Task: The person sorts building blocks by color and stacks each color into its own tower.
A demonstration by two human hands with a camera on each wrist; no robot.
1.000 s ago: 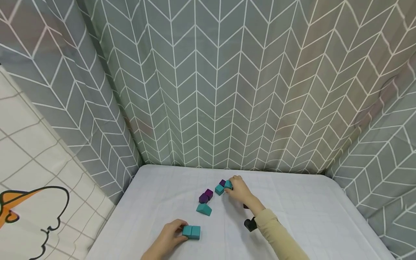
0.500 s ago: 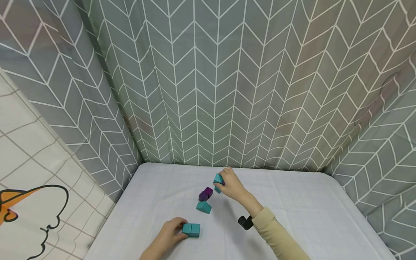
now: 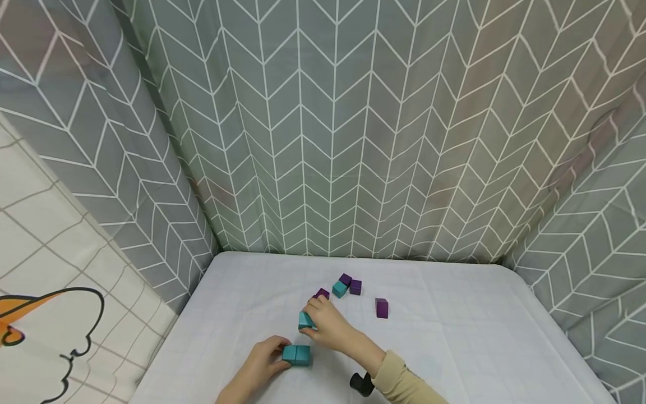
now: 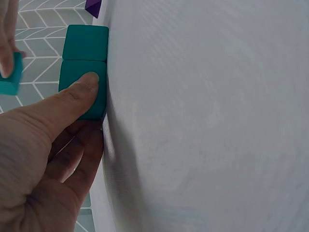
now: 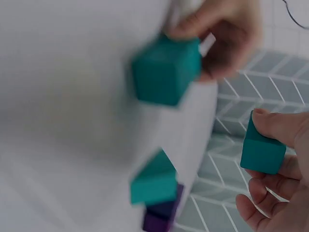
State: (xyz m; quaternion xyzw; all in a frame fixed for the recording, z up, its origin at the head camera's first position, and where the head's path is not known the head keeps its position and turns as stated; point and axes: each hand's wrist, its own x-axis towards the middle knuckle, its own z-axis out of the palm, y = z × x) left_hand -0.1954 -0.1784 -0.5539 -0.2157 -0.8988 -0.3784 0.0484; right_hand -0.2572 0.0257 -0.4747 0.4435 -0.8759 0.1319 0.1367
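Observation:
My left hand [image 3: 259,365] holds the nearer of two teal cubes [image 3: 296,355] that sit side by side on the white table. In the left wrist view its thumb lies along the cube's face, fingers curled at the far side. Just beyond, my right hand [image 3: 330,324] pinches another teal block [image 3: 305,320] above the table. The right wrist view shows this held cube [image 5: 262,151] between thumb and fingers. A teal wedge [image 5: 157,182] lies on the table there, and the right hand hides it in the head view.
Two purple blocks [image 3: 323,293] are partly covered by the right hand. Farther back, a teal cube [image 3: 340,289] sits with two purple cubes [image 3: 355,287]. A lone purple block [image 3: 382,308] lies to the right. Patterned grey curtains [image 3: 333,140] stand behind the table.
My right hand has lifted a teal block from the back group and carried it left and nearer, toward the left hand. The left hand has kept its hold on the cube.

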